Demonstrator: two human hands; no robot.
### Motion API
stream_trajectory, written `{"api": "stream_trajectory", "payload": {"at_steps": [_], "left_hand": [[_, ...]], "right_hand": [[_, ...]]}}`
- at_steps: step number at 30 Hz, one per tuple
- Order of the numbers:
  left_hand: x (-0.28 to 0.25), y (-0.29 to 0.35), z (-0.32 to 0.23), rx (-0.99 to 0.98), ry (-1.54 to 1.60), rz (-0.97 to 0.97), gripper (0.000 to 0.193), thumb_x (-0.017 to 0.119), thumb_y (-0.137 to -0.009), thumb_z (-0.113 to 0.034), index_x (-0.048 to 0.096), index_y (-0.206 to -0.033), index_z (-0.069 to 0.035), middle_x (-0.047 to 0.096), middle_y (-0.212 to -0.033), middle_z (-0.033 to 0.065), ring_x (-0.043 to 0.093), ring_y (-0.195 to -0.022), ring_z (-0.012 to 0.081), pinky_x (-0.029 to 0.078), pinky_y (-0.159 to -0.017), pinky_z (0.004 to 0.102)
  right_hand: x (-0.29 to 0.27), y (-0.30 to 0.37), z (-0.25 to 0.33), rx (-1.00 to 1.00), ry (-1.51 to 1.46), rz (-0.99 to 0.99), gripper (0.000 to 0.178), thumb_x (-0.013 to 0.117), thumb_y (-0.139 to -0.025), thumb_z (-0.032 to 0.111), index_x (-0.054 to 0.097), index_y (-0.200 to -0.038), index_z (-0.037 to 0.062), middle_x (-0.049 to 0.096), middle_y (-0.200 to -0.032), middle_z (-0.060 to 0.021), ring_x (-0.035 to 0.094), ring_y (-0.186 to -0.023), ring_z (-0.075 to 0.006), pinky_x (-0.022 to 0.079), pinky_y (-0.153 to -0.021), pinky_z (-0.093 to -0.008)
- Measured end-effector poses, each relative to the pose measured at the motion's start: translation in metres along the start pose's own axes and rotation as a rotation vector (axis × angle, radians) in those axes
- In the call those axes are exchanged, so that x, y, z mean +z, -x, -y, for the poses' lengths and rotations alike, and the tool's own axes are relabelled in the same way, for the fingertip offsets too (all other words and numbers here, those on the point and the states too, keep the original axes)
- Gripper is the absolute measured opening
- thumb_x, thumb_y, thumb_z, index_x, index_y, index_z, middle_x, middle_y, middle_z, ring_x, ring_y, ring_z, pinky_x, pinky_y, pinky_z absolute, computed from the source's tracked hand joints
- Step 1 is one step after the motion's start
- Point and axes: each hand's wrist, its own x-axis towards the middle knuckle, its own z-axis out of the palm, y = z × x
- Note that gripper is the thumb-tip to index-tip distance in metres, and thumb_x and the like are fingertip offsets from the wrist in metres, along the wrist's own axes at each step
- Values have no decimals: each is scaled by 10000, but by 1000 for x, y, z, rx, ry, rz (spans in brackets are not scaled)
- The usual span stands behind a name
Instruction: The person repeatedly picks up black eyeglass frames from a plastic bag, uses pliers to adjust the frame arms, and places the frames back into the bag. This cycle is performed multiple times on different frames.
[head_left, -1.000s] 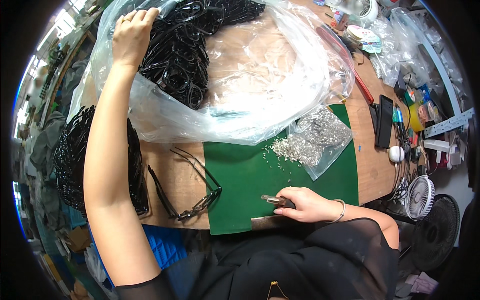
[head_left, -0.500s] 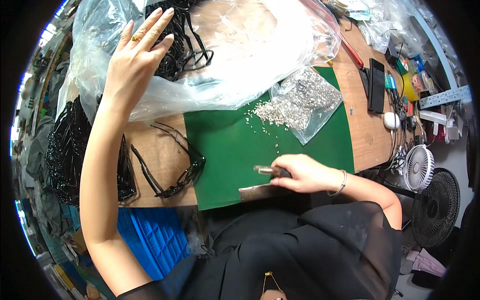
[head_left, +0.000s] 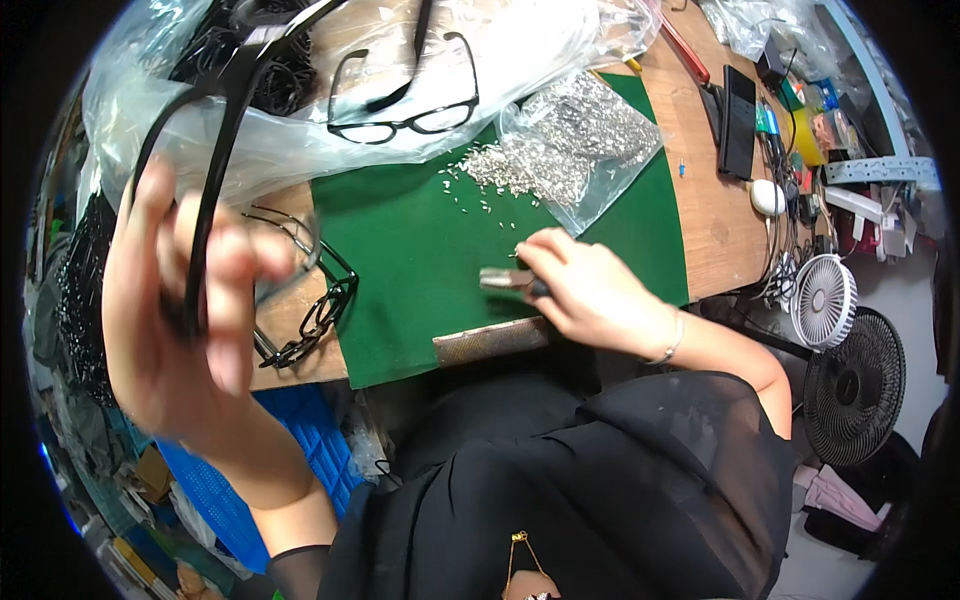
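My left hand [head_left: 160,350], raised close to the camera and blurred, has its fingers closed around a black eyeglass frame [head_left: 222,150]. My right hand [head_left: 592,290] grips pliers [head_left: 506,279] by their dark handle over the green mat [head_left: 410,260]; the silver jaws point left. Another black eyeglass frame [head_left: 405,124] is at the edge of the clear plastic bag. More black frames [head_left: 318,318] lie left of the mat. Beyond the pliers, small silvery pieces [head_left: 492,166] are spilled beside a clear zip bag [head_left: 595,135] full of them.
A metal strip [head_left: 490,341] runs along the mat's front edge. The large clear plastic bag [head_left: 560,50] spreads over the back of the table. On the right are a phone [head_left: 737,122], cables, a white fan [head_left: 822,300] and a black fan [head_left: 853,385]. A blue crate [head_left: 310,430] stands below.
My left hand has come back from the plastic bag toward me and now holds an eyeglass frame. Another frame now shows at the bag's edge. The pliers stay in my right hand.
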Motion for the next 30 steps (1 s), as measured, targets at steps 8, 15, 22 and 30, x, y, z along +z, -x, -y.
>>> {"api": "stream_trajectory", "payload": {"at_steps": [8, 15, 22, 30], "left_hand": [[56, 64, 63, -302, -100, -265, 850, 643, -678, 65, 86, -1319, 24, 586, -985, 188, 578, -764, 159, 477, -702, 242], [54, 94, 94, -170, -117, -195, 1034, 638, -619, 90, -63, -1365, -50, 529, -1006, 189, 549, -618, 127, 492, -689, 285], [53, 87, 100, -189, -239, -137, 954, 639, -657, 115, 5, -1351, -48, 524, -1097, 200, 613, -750, 171, 499, -740, 278], [69, 72, 123, -90, -437, -147, 889, 653, -692, 93, 58, -1337, -45, 494, -1173, 176, 585, -839, 149, 488, -759, 245]], "right_hand": [[17, -41, -32, 62, -52, -81, 113, 578, -721, 72, 527, -807, 20, 538, -731, -160, 546, -718, -344, 436, -637, -398], [23, -39, -28, -61, -92, -83, 149, 605, -704, 94, 522, -806, 24, 528, -711, -139, 547, -695, -318, 439, -625, -405], [29, -41, -23, -127, 87, -125, 152, 600, -669, 75, 480, -748, 27, 499, -690, -116, 535, -652, -282, 426, -587, -390], [-24, 3, 30, 140, -914, -144, 97, 618, -770, 35, 545, -826, 4, 556, -708, -85, 565, -639, -127, 444, -568, -257]]}}
